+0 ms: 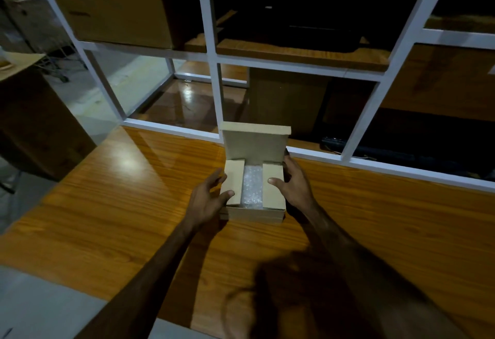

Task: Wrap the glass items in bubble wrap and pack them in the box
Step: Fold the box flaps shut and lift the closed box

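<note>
A small brown cardboard box (253, 215) stands on the wooden table, its lid flap (254, 142) upright at the back. Both side flaps are folded inward. Between them shows a bundle of bubble wrap (252, 187) inside the box; what it holds is hidden. My left hand (207, 196) is at the box's left side, thumb resting on the left flap (235, 182). My right hand (293, 182) grips the right side, thumb pressing the right flap (273, 186) and fingers behind the box.
The orange wooden table (134, 205) ends in a white-framed glass partition (214, 89) just behind the box. Large cardboard boxes (107, 4) stand beyond the glass and at the left (34, 124). A dark shadow lies on the table's near edge.
</note>
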`<state>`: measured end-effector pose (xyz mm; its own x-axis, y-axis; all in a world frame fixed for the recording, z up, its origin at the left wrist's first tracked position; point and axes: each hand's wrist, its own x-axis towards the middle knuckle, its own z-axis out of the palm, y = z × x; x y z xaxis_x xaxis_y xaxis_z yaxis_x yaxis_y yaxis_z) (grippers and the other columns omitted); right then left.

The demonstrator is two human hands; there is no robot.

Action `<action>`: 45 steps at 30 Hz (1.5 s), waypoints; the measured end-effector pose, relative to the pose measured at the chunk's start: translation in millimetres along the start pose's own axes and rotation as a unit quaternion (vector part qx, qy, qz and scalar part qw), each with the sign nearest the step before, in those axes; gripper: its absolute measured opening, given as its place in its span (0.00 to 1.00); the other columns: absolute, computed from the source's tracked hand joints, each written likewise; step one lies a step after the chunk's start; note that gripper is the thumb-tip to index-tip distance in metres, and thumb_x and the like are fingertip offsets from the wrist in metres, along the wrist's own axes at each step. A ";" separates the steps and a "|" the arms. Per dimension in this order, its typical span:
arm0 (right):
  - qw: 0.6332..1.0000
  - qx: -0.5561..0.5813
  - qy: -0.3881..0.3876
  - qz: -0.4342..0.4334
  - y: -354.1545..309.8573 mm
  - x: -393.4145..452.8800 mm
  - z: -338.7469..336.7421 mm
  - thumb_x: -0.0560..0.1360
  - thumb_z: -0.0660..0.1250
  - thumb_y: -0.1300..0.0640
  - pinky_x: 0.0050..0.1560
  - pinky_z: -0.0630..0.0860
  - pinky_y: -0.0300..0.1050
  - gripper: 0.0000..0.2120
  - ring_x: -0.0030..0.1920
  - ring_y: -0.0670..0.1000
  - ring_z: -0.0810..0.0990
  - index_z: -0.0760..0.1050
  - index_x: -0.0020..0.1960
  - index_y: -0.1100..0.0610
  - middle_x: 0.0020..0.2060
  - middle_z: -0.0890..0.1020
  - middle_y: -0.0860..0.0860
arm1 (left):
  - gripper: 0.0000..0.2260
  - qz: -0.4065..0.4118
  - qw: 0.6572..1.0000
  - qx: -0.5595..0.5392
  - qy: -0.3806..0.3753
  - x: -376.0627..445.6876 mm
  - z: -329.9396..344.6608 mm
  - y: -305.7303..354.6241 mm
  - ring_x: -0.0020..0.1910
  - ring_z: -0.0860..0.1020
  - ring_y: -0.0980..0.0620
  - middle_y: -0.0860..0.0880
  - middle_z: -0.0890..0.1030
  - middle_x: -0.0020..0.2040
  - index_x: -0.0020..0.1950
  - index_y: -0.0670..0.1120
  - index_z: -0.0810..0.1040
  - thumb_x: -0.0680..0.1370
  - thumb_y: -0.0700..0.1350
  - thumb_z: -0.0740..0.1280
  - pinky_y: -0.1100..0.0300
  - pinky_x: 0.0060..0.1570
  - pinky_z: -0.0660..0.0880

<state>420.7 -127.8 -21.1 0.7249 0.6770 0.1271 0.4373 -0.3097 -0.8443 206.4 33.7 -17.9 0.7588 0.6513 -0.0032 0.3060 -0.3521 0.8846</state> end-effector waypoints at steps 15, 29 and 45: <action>0.997 0.061 0.000 0.045 17.9 -27.1 -2.5 0.82 0.69 0.55 0.73 0.74 0.58 0.25 0.76 0.47 0.71 0.70 0.77 0.45 0.76 0.73 0.43 | 0.32 -0.093 0.984 -0.117 -0.092 -5.4 -18.9 45.9 0.62 0.77 0.54 0.52 0.73 0.74 0.85 0.55 0.56 0.84 0.55 0.66 0.57 0.60 0.74; 0.990 -0.106 -0.085 -0.039 4.1 -60.4 -19.8 0.78 0.58 0.26 0.75 0.69 0.61 0.41 0.78 0.53 0.65 0.52 0.84 0.44 0.82 0.63 0.49 | 0.46 0.007 0.983 0.159 -0.087 -6.6 -13.7 -9.1 0.68 0.73 0.45 0.47 0.73 0.72 0.83 0.69 0.54 0.69 0.78 0.69 0.42 0.61 0.81; 0.982 -0.160 -0.094 -0.038 3.2 -75.7 -19.1 0.78 0.60 0.26 0.65 0.78 0.60 0.39 0.75 0.54 0.69 0.54 0.83 0.39 0.83 0.59 0.47 | 0.36 0.084 0.972 0.214 -0.039 -25.0 -2.5 -9.7 0.61 0.67 0.53 0.49 0.73 0.75 0.85 0.58 0.58 0.79 0.69 0.60 0.50 0.53 0.74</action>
<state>377.4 -192.7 -23.5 0.5861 0.8081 0.0586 0.6528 -0.4281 -0.6250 183.0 22.5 -25.1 0.8551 0.5132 0.0743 0.3725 -0.7076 0.6004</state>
